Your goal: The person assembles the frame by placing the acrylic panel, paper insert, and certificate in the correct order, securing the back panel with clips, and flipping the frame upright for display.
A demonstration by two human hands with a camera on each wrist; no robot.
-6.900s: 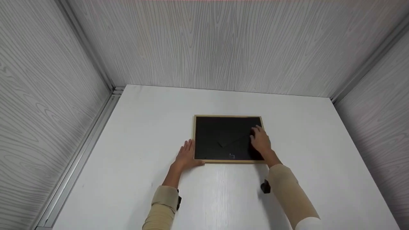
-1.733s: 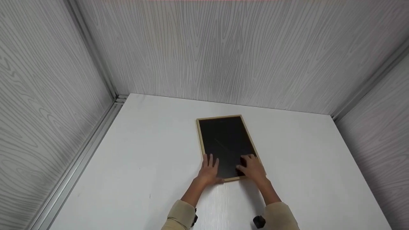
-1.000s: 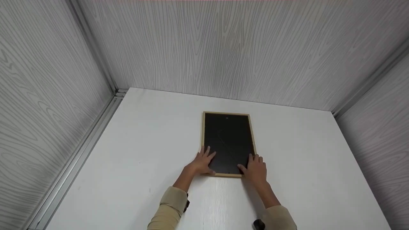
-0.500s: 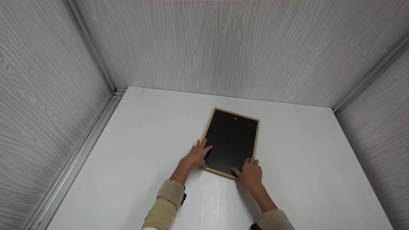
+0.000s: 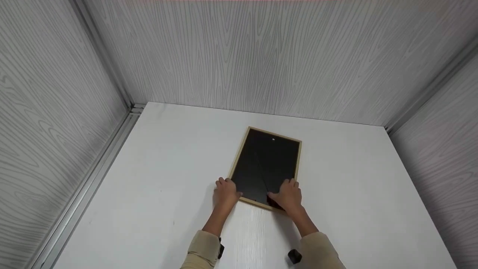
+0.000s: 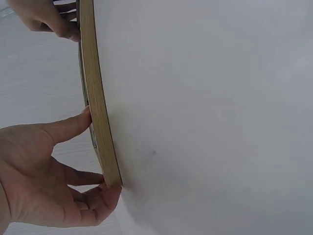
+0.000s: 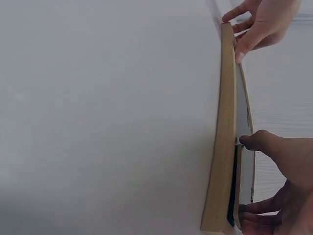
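A picture frame (image 5: pixel 276 160) lies back up on the table, tilted, with a black backing, a thin light-wood border and a small bright spot near its far edge. My left hand (image 5: pixel 226 192) grips the near left corner, thumb on the near edge and fingers curled round the side; the left wrist view shows this hand (image 6: pixel 49 181) pinching the wooden edge. My right hand (image 5: pixel 289 194) holds the near right corner, thumb over the backing. In the right wrist view, a dark gap shows inside the border beside the right hand (image 7: pixel 293 171); its fingertips are partly hidden.
The white table (image 5: pixel 179 149) extends all around the frame. Grey wood-grain panels (image 5: pixel 239 56) stand behind and at both sides, with a metal rail (image 5: pixel 89 186) along the left table edge. Small black devices (image 5: pixel 294 256) sit at the wrists.
The picture frame has turned from lying wide to lying lengthwise, then tilted clockwise. Over the last half second it stays nearly still, while my left hand slides nearer and curls round the corner.
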